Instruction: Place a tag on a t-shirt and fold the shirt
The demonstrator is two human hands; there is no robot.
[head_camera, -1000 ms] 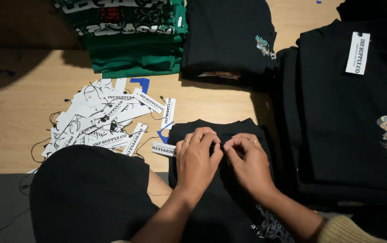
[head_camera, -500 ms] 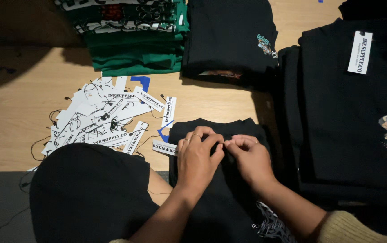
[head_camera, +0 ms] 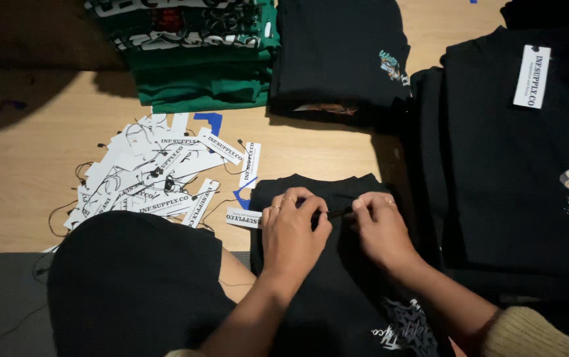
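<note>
1. Left hand (head_camera: 292, 231) is resting on the collar area of a folded black shirt (head_camera: 327, 291); grip is pinching a thin black tag string (head_camera: 334, 213) between thumb and forefinger.
2. Right hand (head_camera: 380, 228) is meeting it from the other side, fingertips clenched on the same string, hands nearly touching.
3. A white hang tag (head_camera: 243, 218) is lying just left of the left hand, partly on the shirt edge, partly on the tabletop (head_camera: 26, 172). Cannot tell if the string is joined to it; left hand is covering that spot.
4. Black shirt is lying flat at the near edge of the tabletop, neck away from the person, pale print showing at the bottom of the view.
5. Loose pile of white tags (head_camera: 145, 178) w/ black strings is sitting to the left, apart from the hands.
6. Stack of green shirts (head_camera: 198, 73) is sitting at the far edge; a folded black shirt stack (head_camera: 337, 53) is beside it on the right.
7. Larger black pile (head_camera: 509, 172) is lying right of the hands, its top garment carrying a white tag (head_camera: 532, 76) and a small coloured print.
8. Dark rounded shape (head_camera: 132, 291), prob. the person's knee in black cloth, is blocking the lower left, hiding part of the tag pile's near edge.
9. Blue tape bits (head_camera: 209, 120) are showing on the wood near the tags.
</note>
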